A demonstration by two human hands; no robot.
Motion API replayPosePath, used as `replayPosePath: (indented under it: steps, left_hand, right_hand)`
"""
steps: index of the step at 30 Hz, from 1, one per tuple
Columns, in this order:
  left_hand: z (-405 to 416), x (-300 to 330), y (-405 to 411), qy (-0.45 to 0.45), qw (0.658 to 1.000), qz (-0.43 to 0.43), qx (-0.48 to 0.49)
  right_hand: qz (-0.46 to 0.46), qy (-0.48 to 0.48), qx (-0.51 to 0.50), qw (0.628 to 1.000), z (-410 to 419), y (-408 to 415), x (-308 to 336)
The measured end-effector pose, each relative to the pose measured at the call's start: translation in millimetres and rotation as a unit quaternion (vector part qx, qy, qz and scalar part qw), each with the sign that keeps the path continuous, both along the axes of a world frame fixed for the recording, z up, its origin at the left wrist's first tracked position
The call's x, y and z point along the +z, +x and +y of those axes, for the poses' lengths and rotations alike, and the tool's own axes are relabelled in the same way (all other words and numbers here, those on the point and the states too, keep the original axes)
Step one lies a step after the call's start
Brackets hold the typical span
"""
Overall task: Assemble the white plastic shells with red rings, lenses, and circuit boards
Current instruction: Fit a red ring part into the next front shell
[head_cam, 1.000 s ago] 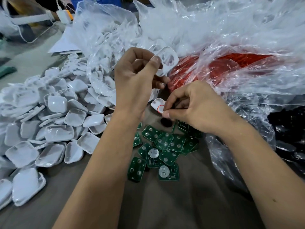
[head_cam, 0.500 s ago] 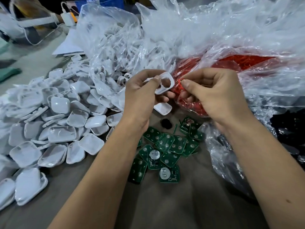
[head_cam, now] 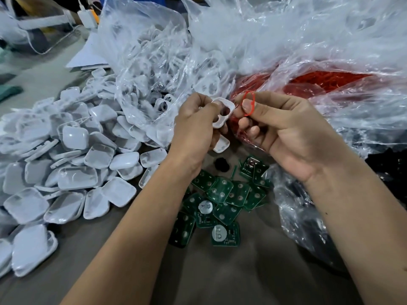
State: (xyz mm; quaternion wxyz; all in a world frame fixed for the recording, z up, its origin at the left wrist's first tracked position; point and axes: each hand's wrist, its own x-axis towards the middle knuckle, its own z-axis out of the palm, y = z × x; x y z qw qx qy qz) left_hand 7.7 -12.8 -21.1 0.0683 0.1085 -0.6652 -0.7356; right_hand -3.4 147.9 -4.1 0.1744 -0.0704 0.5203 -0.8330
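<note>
My left hand (head_cam: 196,126) pinches a white plastic shell (head_cam: 222,114) with two round holes, held up above the table. Right beside it my right hand (head_cam: 286,133) pinches a thin red ring (head_cam: 248,103) between thumb and forefinger, close to the shell but apart from it. Below the hands lies a heap of green circuit boards (head_cam: 222,194). A small white shell piece (head_cam: 221,143) lies on the table just under my left hand's fingers.
A big pile of white shells (head_cam: 72,164) covers the left of the table. Behind the hands stand clear plastic bags: one of white frames (head_cam: 158,69), one of red rings (head_cam: 319,82). A bag of black parts (head_cam: 385,164) is at the right. A small black part (head_cam: 221,165) lies by the boards.
My right hand left the table, reached into the red bag and came out with a red ring. My left hand lowered the white shell toward it.
</note>
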Motion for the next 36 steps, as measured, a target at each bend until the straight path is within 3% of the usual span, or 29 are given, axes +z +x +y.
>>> replayPosePath:
  steps: [9, 36]
  left_hand:
    - [0.5, -0.5, 0.6, -0.017, 0.998, 0.012, -0.051]
    - [-0.1, 2.8, 1.7, 0.077, 0.997, 0.009, -0.027]
  right_hand:
    - [0.071, 0.08, -0.095, 0.99, -3.3, 4.6, 2.7]
    - [0.059, 0.101, -0.122, 0.986, -3.5, 0.8, -0.6]
